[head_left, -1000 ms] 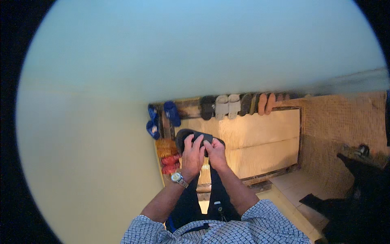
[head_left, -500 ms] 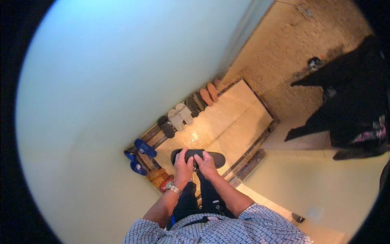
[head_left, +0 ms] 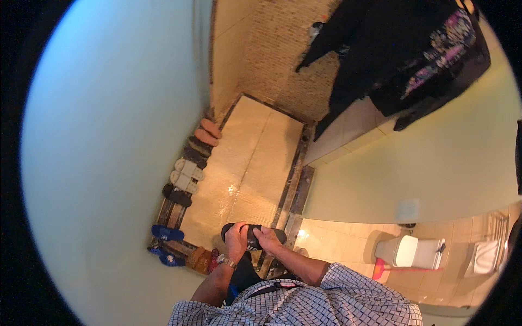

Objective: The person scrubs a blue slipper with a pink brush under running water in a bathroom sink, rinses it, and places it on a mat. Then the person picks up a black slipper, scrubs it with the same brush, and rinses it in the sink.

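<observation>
In front of my body I hold a black slide sandal (head_left: 251,234) with both hands; whether it is one or a stacked pair I cannot tell. My left hand (head_left: 236,243) closes round its left part. My right hand (head_left: 267,240) grips it nearer the right end, thumb on top. Along the wall to the left runs a row of footwear: pink slippers (head_left: 207,133), dark slippers (head_left: 197,151), whitish slides (head_left: 186,175), a black slide (head_left: 177,195), blue slides (head_left: 167,233) and brown slippers (head_left: 198,259). A red patterned slipper (head_left: 213,261) shows near my left wrist.
Dark-edged wet shower floor (head_left: 244,157) lies ahead. Black garments (head_left: 364,60) with a floral piece hang at the upper right. Beyond a pale partition (head_left: 402,174), a toilet (head_left: 410,252), a pinkish-red item (head_left: 379,269) and a towel rack (head_left: 492,252) stand at right.
My view has turned to the right, bringing the toilet and rack into sight. Both hands keep hold of the black slide sandal, which now shows a white mark near my right hand.
</observation>
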### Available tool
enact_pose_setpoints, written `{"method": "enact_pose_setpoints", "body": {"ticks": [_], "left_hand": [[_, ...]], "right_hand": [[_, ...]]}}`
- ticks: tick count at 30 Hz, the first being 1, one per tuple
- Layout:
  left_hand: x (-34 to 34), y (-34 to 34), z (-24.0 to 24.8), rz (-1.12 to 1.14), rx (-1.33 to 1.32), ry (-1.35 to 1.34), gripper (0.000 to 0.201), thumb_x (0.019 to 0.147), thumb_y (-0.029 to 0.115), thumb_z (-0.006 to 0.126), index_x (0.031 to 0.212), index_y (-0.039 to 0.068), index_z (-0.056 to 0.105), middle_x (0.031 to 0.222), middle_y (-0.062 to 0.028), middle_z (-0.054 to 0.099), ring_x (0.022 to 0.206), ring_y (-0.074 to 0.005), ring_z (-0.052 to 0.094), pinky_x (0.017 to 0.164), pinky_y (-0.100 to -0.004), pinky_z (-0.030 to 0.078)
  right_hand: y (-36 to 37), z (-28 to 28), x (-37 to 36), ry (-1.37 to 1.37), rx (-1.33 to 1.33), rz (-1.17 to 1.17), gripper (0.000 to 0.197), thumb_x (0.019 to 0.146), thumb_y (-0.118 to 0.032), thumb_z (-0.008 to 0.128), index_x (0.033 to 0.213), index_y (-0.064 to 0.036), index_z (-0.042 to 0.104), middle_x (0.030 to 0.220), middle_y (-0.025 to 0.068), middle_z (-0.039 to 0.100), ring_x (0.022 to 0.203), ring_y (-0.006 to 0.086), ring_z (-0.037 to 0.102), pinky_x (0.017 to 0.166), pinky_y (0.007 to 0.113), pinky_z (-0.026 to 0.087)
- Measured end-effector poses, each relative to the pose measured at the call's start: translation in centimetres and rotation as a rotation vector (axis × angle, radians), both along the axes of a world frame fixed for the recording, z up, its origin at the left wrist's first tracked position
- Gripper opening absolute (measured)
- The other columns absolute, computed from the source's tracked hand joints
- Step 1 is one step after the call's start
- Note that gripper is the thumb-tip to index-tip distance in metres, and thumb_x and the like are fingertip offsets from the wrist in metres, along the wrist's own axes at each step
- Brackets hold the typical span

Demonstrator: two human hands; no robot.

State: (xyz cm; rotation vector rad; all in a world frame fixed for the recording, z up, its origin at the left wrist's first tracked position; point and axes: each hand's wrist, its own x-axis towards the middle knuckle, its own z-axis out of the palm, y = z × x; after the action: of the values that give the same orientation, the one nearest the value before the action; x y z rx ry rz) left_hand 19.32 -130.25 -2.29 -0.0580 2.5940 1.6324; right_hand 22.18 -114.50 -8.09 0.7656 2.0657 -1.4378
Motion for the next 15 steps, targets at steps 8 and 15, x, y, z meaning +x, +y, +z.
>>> {"method": "enact_pose_setpoints", "body": {"ticks": [8,15], "left_hand": [[3.8,13.0,-1.4,-0.528,-0.192,0.121,0.023,0.100,0.011,0.055,0.114,-0.002,0.067,0.096,-0.0292,0.069,0.094,-0.0473,0.067,0.083,-0.0536,0.053],[11.1,32.0,0.6,-0.923,-0.394,0.043,0.045,0.095,0.014,0.061,0.135,-0.003,0.050,0.118,-0.0338,0.060,0.105,-0.0518,0.062,0.092,-0.0560,0.053]], "right_hand": [[12.6,1.8,7.3,-0.059,0.134,-0.151,0.036,0.100,-0.031,0.065,0.104,0.0046,0.069,0.087,0.0177,0.070,0.082,0.0281,0.066,0.076,0.044,0.053],[30.8,0.5,15.8,0.010,0.113,-0.392,0.030,0.097,-0.026,0.066,0.094,0.0043,0.067,0.077,0.0148,0.066,0.066,0.0262,0.063,0.057,0.045,0.050]]}}
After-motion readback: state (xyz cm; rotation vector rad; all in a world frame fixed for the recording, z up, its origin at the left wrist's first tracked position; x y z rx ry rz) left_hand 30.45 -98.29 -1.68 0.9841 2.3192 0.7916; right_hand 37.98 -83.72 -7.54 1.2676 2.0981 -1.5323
